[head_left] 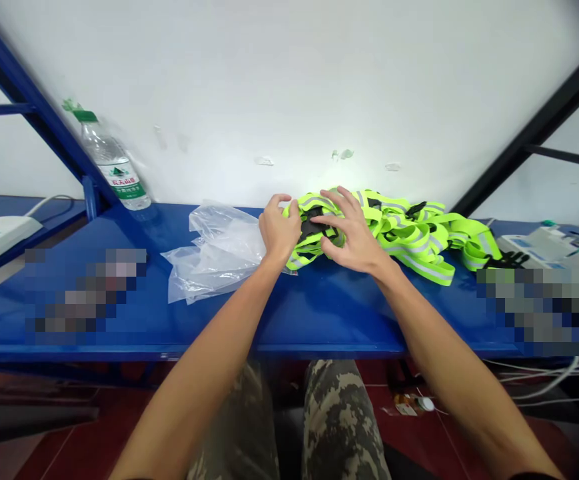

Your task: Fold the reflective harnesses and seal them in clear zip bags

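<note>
On the blue surface (329,320), the left hand (278,232) grips the reflective straps (424,267), seemingly steadying them; the right hand (353,235) spreads wide over them.

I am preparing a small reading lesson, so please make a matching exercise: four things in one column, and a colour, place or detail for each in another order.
1. Bottle
2. Plastic bag
3. Straps
4. Table

A. Yellow-green with grey stripes, at the right hand
B. Plain blue
C. Has a green cap
D. See-through, beside the left hand

Pairs: 1-C, 2-D, 3-A, 4-B
</note>
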A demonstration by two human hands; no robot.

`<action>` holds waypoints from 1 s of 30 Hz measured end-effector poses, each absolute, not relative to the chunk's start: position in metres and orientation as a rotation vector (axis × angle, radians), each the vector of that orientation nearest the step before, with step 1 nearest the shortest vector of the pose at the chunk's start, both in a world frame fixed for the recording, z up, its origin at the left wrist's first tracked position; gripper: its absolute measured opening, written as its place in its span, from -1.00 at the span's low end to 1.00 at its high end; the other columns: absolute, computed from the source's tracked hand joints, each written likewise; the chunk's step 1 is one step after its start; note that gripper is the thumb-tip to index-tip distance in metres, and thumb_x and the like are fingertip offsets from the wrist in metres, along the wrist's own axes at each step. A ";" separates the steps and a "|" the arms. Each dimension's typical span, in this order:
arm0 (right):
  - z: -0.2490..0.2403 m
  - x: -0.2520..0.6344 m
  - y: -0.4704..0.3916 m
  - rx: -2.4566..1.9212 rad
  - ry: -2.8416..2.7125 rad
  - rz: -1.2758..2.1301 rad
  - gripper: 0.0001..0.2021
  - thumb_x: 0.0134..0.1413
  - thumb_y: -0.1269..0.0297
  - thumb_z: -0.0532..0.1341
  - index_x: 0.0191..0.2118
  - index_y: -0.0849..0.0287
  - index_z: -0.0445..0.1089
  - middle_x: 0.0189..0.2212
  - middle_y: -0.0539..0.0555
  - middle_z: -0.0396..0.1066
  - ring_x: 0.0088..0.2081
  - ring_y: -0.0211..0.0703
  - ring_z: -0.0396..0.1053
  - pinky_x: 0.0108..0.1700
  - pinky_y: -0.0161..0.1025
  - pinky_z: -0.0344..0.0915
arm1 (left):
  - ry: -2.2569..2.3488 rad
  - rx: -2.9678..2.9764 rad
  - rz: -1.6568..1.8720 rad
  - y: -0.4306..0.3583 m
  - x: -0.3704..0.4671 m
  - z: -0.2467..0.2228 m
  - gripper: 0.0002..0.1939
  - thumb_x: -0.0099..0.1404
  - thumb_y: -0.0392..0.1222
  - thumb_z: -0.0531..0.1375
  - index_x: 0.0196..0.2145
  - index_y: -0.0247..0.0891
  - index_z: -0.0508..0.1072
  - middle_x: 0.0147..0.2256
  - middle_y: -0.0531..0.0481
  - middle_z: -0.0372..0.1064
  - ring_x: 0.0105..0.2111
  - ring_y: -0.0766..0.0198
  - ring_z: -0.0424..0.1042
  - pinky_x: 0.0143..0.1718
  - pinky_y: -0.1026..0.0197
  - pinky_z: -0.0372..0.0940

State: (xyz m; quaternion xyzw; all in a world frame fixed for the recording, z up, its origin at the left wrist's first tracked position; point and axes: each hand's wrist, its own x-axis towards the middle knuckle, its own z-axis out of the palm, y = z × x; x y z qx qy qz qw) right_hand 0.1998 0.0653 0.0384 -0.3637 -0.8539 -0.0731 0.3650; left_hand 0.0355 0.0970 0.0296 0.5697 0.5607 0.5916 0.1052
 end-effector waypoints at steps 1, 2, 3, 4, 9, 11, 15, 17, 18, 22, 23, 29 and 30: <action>0.037 0.200 0.066 -0.939 -2.206 -0.192 -0.64 0.02 0.26 0.23 -0.01 -0.01 0.48 0.38 -0.01 0.02 0.43 0.26 -0.20 0.36 0.37 -0.13 | 1.656 1.715 1.740 0.096 0.037 0.030 -0.82 0.32 -0.11 0.17 -0.16 -0.16 0.48 -0.37 -0.02 0.52 -0.32 0.14 0.50 -0.17 0.14 0.29; 0.036 0.200 0.067 -0.940 -2.216 -0.203 -0.65 0.01 0.27 0.24 -0.03 0.00 0.48 0.39 -0.01 0.00 0.43 0.27 -0.20 0.36 0.38 -0.13 | 1.649 1.749 1.732 0.094 0.038 0.031 -0.80 0.31 -0.13 0.17 -0.12 -0.16 0.48 -0.33 -0.04 0.53 -0.28 0.12 0.51 -0.15 0.14 0.29; 0.036 0.201 0.068 -0.940 -2.228 -0.215 -0.65 0.00 0.28 0.25 -0.03 0.01 0.48 0.39 0.00 -0.02 0.43 0.27 -0.20 0.36 0.38 -0.13 | 1.634 1.783 1.718 0.093 0.039 0.031 -0.76 0.32 -0.14 0.16 -0.08 -0.17 0.47 -0.32 -0.04 0.53 -0.27 0.12 0.51 -0.14 0.14 0.29; 0.036 0.201 0.068 -0.938 -2.242 -0.225 -0.64 -0.02 0.30 0.25 -0.04 0.02 0.48 0.39 0.00 -0.02 0.42 0.27 -0.19 0.36 0.38 -0.12 | 1.610 1.819 1.697 0.093 0.040 0.031 -0.74 0.34 -0.14 0.13 -0.04 -0.19 0.46 -0.35 -0.04 0.52 -0.29 0.13 0.51 -0.15 0.14 0.29; 0.040 0.201 0.068 -0.961 -2.308 -0.185 -0.64 -0.14 0.38 0.27 -0.11 0.09 0.45 0.32 0.14 0.10 0.38 0.31 -0.07 0.33 0.36 -0.03 | 1.476 2.010 1.562 0.089 0.043 0.031 -0.63 0.43 -0.08 0.04 0.12 -0.20 0.37 -0.57 0.08 0.40 -0.47 0.20 0.44 -0.22 0.17 0.27; 0.043 0.203 0.067 -0.959 -2.330 -0.153 -0.70 -0.16 0.39 0.28 -0.19 0.13 0.45 0.29 0.19 0.15 0.34 0.31 0.03 0.30 0.33 0.05 | 1.463 2.026 1.541 0.087 0.044 0.031 -0.62 0.44 -0.05 0.03 0.13 -0.18 0.36 -0.57 0.09 0.40 -0.48 0.22 0.44 -0.22 0.18 0.27; 0.044 0.211 0.065 -0.979 -2.286 -0.127 -0.78 -0.11 0.39 0.29 -0.24 0.13 0.41 0.21 0.23 0.25 0.23 0.24 0.22 0.23 0.24 0.18 | 1.411 1.990 1.565 0.085 0.049 0.029 -0.60 0.39 -0.01 0.11 0.13 -0.14 0.35 -0.32 0.00 0.54 -0.34 0.19 0.49 -0.13 0.16 0.30; 0.044 0.215 0.065 -1.030 -2.248 -0.138 -0.76 -0.08 0.34 0.31 -0.20 0.13 0.40 0.18 0.24 0.27 0.22 0.25 0.24 0.22 0.25 0.20 | 1.381 2.015 1.578 0.084 0.052 0.028 -0.67 0.37 -0.03 0.13 0.05 -0.12 0.40 -0.12 -0.04 0.54 -0.20 0.14 0.51 -0.05 0.13 0.29; 0.044 0.217 0.066 -1.056 -2.245 -0.145 -0.74 -0.06 0.31 0.33 -0.18 0.12 0.39 0.18 0.24 0.28 0.22 0.26 0.23 0.21 0.26 0.21 | 1.378 2.039 1.574 0.084 0.052 0.028 -0.71 0.38 -0.03 0.13 0.00 -0.13 0.43 -0.08 -0.05 0.52 -0.15 0.12 0.50 -0.02 0.12 0.28; 0.048 0.224 0.065 -1.098 -2.315 -0.166 -0.69 0.01 0.22 0.35 -0.09 0.06 0.37 0.23 0.18 0.24 0.25 0.24 0.20 0.22 0.26 0.21 | 1.410 2.118 1.513 0.085 0.049 0.032 -0.72 0.40 0.03 0.09 -0.09 -0.13 0.46 -0.23 -0.04 0.54 -0.27 0.13 0.50 -0.07 0.12 0.29; 0.050 0.225 0.064 -1.099 -2.331 -0.172 -0.68 0.02 0.23 0.35 -0.08 0.05 0.37 0.25 0.17 0.22 0.26 0.23 0.19 0.23 0.25 0.21 | 1.405 2.141 1.489 0.086 0.047 0.034 -0.70 0.40 0.06 0.10 -0.06 -0.13 0.45 -0.30 -0.02 0.53 -0.33 0.15 0.49 -0.10 0.13 0.29; 0.055 0.234 0.061 -1.116 -2.375 -0.142 -0.65 0.07 0.30 0.30 0.01 0.04 0.38 0.33 0.13 0.13 0.30 0.22 0.18 0.24 0.21 0.23 | 1.343 2.248 1.407 0.087 0.040 0.039 -0.65 0.38 0.14 0.10 -0.07 -0.12 0.44 -0.46 0.06 0.45 -0.52 0.25 0.39 -0.23 0.18 0.27; 0.055 0.235 0.061 -1.115 -2.370 -0.125 -0.64 0.07 0.30 0.30 0.02 0.04 0.38 0.32 0.13 0.14 0.29 0.21 0.20 0.24 0.20 0.24 | 1.344 2.246 1.421 0.088 0.040 0.039 -0.66 0.38 0.14 0.10 -0.08 -0.13 0.44 -0.42 0.05 0.47 -0.53 0.27 0.37 -0.24 0.18 0.27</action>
